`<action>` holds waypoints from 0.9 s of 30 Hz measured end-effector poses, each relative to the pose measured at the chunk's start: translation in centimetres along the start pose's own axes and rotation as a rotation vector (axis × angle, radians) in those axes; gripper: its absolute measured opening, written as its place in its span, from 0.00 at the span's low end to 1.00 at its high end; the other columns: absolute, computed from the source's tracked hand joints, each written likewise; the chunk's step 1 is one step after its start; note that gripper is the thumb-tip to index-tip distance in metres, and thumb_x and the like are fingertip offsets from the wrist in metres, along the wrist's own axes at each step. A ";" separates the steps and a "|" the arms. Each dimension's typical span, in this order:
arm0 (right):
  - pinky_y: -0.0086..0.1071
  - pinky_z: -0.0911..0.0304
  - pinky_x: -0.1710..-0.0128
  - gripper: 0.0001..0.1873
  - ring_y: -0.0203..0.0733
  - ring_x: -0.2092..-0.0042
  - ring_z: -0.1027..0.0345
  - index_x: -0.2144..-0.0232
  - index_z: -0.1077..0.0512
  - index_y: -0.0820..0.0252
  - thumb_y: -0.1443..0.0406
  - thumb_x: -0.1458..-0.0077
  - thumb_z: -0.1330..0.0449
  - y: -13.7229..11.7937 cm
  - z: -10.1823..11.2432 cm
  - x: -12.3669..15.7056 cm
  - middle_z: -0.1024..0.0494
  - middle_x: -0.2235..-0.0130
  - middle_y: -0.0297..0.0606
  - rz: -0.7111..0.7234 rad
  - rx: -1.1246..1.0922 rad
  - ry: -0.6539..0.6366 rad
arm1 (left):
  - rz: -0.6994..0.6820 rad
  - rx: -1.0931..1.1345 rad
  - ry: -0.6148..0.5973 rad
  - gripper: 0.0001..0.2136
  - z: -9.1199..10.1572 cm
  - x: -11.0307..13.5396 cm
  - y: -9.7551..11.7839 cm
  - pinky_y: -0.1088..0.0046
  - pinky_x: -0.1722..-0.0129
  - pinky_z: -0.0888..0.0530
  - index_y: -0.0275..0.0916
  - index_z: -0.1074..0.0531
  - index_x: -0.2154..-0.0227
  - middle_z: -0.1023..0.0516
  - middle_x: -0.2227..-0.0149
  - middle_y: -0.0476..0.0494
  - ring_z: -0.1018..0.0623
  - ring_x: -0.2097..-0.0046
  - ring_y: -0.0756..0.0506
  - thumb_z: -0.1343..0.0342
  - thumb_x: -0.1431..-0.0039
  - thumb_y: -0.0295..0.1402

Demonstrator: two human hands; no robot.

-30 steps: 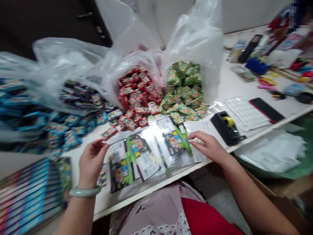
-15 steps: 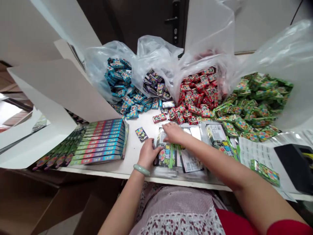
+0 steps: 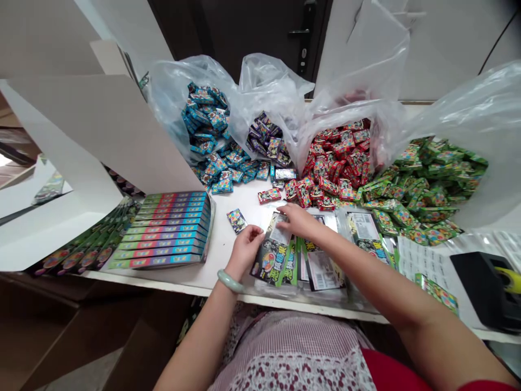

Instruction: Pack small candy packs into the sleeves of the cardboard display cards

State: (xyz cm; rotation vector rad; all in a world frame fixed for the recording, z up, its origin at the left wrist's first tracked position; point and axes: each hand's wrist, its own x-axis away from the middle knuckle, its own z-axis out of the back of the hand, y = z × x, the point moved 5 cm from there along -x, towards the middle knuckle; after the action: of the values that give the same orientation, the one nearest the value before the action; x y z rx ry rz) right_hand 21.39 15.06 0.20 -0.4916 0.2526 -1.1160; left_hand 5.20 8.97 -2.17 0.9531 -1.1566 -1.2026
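My left hand [image 3: 245, 250], with a pale green bangle on the wrist, pinches the left edge of a black and green printed packet [image 3: 273, 259] that is tilted up off a pile of clear sleeves with similar packets [image 3: 321, 269]. My right hand [image 3: 298, 218] reaches across and rests its fingers on the top edge of the same packet. One small loose candy pack [image 3: 236, 220] lies on the white table [image 3: 222, 271] just left of my left hand.
Clear plastic bags hold heaps of small packs: blue [image 3: 205, 133], purple [image 3: 266, 138], red [image 3: 340, 163] and green [image 3: 423, 182]. Long flat boxes [image 3: 169, 231] are stacked at left beside open white carton flaps [image 3: 93, 141]. A black tape dispenser [image 3: 488, 290] stands at right.
The view swung left, bringing the carton and stacked boxes into sight. Both hands came together on the left packet, and its left edge has been lifted off the pile.
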 end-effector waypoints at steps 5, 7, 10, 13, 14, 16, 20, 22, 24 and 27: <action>0.33 0.34 0.63 0.15 0.37 0.66 0.30 0.61 0.29 0.63 0.64 0.52 0.35 -0.4 3.5 -0.3 0.24 0.67 0.36 -0.062 -0.659 0.042 | -0.132 -0.117 -0.004 0.12 2.7 0.6 4.7 0.71 0.63 0.30 0.39 0.26 0.61 0.26 0.68 0.47 0.27 0.65 0.47 0.43 0.49 0.36; 0.32 0.34 0.64 0.12 0.35 0.68 0.31 0.67 0.27 0.61 0.63 0.55 0.34 -1.3 4.9 0.0 0.24 0.69 0.33 -0.016 -0.903 -0.125 | -0.307 -0.296 0.044 0.11 3.8 1.0 7.1 0.69 0.59 0.29 0.40 0.26 0.60 0.24 0.63 0.45 0.26 0.61 0.46 0.46 0.44 0.34; 0.32 0.34 0.63 0.09 0.34 0.68 0.31 0.70 0.25 0.60 0.62 0.54 0.35 -2.4 6.4 0.9 0.22 0.69 0.32 0.059 -0.992 -0.308 | -0.568 -0.512 0.015 0.11 3.7 1.8 9.6 0.69 0.57 0.30 0.41 0.27 0.56 0.24 0.60 0.43 0.26 0.58 0.45 0.51 0.39 0.32; 0.34 0.34 0.58 0.08 0.36 0.64 0.29 0.68 0.23 0.59 0.64 0.55 0.35 -2.8 6.7 1.8 0.21 0.66 0.32 0.112 -0.938 -0.332 | -0.724 -0.577 -0.070 0.12 2.7 2.5 10.6 0.69 0.59 0.29 0.40 0.28 0.54 0.25 0.63 0.42 0.25 0.60 0.46 0.52 0.38 0.30; 0.35 0.34 0.57 0.09 0.36 0.63 0.29 0.68 0.22 0.58 0.64 0.54 0.35 -2.8 6.6 2.0 0.20 0.66 0.32 0.116 -0.902 -0.318 | -0.759 -0.583 -0.075 0.13 2.4 2.7 10.7 0.70 0.59 0.29 0.40 0.28 0.53 0.25 0.64 0.42 0.25 0.60 0.46 0.53 0.37 0.29; 0.37 0.35 0.56 0.09 0.38 0.62 0.28 0.67 0.22 0.59 0.62 0.52 0.36 -2.6 6.4 2.4 0.20 0.66 0.33 0.089 -0.843 -0.229 | -0.800 -0.613 -0.065 0.12 1.8 2.9 11.0 0.69 0.59 0.29 0.39 0.29 0.53 0.24 0.63 0.42 0.25 0.60 0.46 0.52 0.37 0.29; 0.40 0.37 0.50 0.12 0.41 0.55 0.29 0.64 0.22 0.58 0.59 0.50 0.37 -2.3 6.4 3.5 0.20 0.59 0.37 0.065 -0.935 -0.070 | -0.764 -0.765 -0.068 0.16 0.5 2.6 11.1 0.61 0.52 0.29 0.38 0.33 0.48 0.24 0.54 0.37 0.25 0.52 0.40 0.49 0.38 0.32; 0.40 0.39 0.48 0.14 0.41 0.53 0.29 0.64 0.22 0.58 0.57 0.51 0.36 -2.3 6.2 4.0 0.20 0.57 0.38 0.081 -1.026 -0.085 | -0.731 -0.809 -0.078 0.17 -0.2 2.4 11.0 0.58 0.50 0.29 0.37 0.34 0.47 0.25 0.51 0.35 0.25 0.50 0.39 0.51 0.38 0.31; 0.41 0.38 0.48 0.16 0.40 0.55 0.29 0.64 0.22 0.60 0.56 0.53 0.35 -2.0 6.0 4.3 0.20 0.58 0.39 0.063 -1.101 -0.099 | -0.727 -0.830 -0.091 0.17 -0.9 2.1 10.9 0.57 0.49 0.30 0.36 0.35 0.46 0.26 0.50 0.33 0.26 0.49 0.38 0.53 0.37 0.30; 0.41 0.37 0.51 0.17 0.39 0.59 0.28 0.65 0.22 0.61 0.55 0.54 0.35 -1.6 6.1 4.2 0.20 0.60 0.39 0.027 -1.146 -0.101 | -0.711 -0.885 -0.111 0.19 -1.7 1.5 10.5 0.57 0.49 0.30 0.35 0.37 0.44 0.26 0.50 0.32 0.27 0.49 0.38 0.54 0.38 0.28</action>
State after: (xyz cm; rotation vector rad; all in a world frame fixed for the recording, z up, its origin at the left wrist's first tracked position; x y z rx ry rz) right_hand 24.56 12.20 6.46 -1.5425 0.8134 -0.8290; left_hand 8.84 8.87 7.99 0.5960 -0.2315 -2.1043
